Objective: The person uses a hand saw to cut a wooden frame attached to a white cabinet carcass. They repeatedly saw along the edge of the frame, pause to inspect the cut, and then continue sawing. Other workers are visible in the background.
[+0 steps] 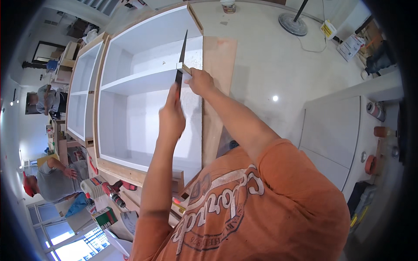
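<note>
My left hand (171, 116) is closed round the handle of a handsaw, whose dark tapering blade (183, 47) points away from me. A narrow wooden strip (187, 69) with a white face meets the blade. My right hand (201, 82) grips this strip just right of the saw. Both hands are over a white-lined cabinet carcass (150, 75) with a shelf across its middle. Whether the strip rests on the shelf edge, I cannot tell.
A second white cabinet (80, 92) stands to the left. A red cordless drill (114, 191) and a white jug (92, 187) are at lower left. Two people are at the left, one in a red cap (29, 185). A round stand base (292, 24) is at far right.
</note>
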Demonstrator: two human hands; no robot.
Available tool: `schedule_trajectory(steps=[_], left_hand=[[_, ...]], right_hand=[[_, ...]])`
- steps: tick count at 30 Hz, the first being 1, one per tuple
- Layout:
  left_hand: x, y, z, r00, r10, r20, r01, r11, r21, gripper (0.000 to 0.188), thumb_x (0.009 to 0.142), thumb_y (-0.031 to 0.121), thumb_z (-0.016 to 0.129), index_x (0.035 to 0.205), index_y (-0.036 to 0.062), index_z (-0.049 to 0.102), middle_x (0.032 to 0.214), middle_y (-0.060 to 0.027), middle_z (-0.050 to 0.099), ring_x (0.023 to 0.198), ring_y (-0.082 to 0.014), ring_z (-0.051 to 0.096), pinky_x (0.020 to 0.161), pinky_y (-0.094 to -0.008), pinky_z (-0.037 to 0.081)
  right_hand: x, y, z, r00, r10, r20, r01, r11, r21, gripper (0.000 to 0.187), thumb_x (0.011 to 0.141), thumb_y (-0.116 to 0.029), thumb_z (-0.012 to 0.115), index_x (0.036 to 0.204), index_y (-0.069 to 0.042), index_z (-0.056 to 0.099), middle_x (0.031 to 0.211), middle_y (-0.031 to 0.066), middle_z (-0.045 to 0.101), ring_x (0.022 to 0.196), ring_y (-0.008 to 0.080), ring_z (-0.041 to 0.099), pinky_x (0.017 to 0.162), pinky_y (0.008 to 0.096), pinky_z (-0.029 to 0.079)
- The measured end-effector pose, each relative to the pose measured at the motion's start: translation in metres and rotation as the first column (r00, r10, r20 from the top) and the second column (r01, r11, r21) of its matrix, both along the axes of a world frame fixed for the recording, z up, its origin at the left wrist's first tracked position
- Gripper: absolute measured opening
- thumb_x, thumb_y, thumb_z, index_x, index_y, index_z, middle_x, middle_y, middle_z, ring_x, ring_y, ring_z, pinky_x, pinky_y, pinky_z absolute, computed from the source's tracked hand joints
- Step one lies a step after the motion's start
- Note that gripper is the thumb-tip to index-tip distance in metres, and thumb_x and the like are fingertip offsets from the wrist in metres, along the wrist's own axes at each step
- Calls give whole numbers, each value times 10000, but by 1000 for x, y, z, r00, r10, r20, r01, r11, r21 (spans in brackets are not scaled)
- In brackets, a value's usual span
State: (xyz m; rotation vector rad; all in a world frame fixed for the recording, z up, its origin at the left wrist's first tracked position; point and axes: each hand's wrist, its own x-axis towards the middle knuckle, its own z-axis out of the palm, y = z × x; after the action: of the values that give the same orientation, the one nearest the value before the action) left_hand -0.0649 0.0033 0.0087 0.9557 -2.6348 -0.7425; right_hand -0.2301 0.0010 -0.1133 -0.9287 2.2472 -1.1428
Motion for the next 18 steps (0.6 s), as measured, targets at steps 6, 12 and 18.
schedule_trajectory(steps=[6, 12, 18], left_hand=[[38, 26, 5, 993, -88, -74, 80, 991, -106, 499, 997, -9, 478, 1490, 56, 440, 1172, -336, 645, 959, -489, 675, 759, -486, 558], [37, 13, -13, 994, -82, -70, 79, 996, -37, 526, 1002, 2, 493, 1517, 52, 400, 1171, -332, 643, 1016, -493, 653, 801, -481, 555], [-9, -16, -40, 974, -51, -220, 28, 994, -107, 466, 1027, 60, 476, 1492, 61, 436, 868, -325, 668, 773, -491, 665, 657, -491, 515]], right_hand=[[-11, 5, 2, 1000, 11, 19, -12, 999, 48, 364, 888, -331, 730, 1112, -54, 654, 1041, 212, 715, 1035, 393, 676, 880, 495, 523], [-9, 5, 2, 1000, 12, 11, -12, 998, 57, 351, 883, -308, 738, 1112, -55, 655, 1047, 211, 715, 1037, 393, 676, 883, 495, 524], [-4, 1, -2, 998, 44, -35, -44, 999, 4, 348, 891, -319, 725, 1107, -55, 653, 1049, 205, 718, 1036, 389, 678, 881, 498, 523]])
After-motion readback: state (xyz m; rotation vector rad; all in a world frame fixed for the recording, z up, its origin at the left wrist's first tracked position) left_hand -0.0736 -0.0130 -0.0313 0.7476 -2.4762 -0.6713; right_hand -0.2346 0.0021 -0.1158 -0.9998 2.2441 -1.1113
